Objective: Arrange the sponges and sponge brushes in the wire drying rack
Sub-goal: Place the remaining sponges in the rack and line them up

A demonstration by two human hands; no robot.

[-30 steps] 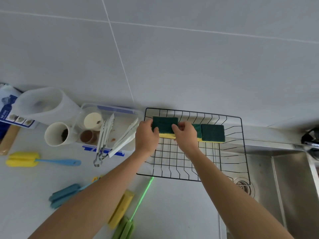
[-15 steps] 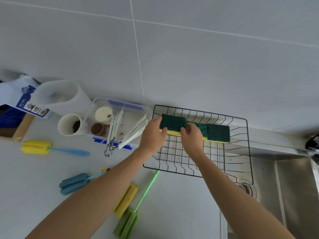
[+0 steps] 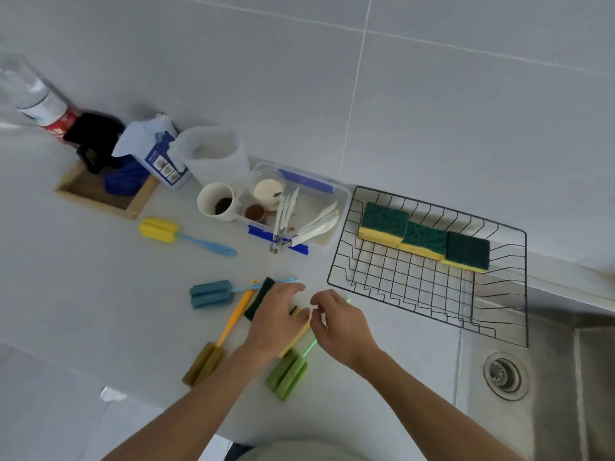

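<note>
The black wire rack (image 3: 429,294) sits at the right, partly over the sink. Three green-and-yellow sponges (image 3: 384,222) (image 3: 424,241) (image 3: 466,251) stand in a row along its back wall. A fourth green-and-yellow sponge (image 3: 258,299) lies on the counter, mostly hidden under my left hand (image 3: 276,316), which grips it. My right hand (image 3: 339,324) pinches its yellow end. Several sponge brushes lie around: a yellow-headed one (image 3: 156,229), a blue-headed one (image 3: 209,294), an orange-handled one (image 3: 203,364) and a green one (image 3: 286,374) below my hands.
A clear plastic box (image 3: 319,188) with tongs and small cups stands left of the rack. Beside it are a white cup (image 3: 216,202), a white jug (image 3: 213,158), a carton (image 3: 159,151) and a wooden tray (image 3: 100,191). The steel sink and drain (image 3: 506,375) lie at right.
Both hands let go of the third sponge in the rack and moved down-left to the sponge on the counter. The camera view swung left and down.
</note>
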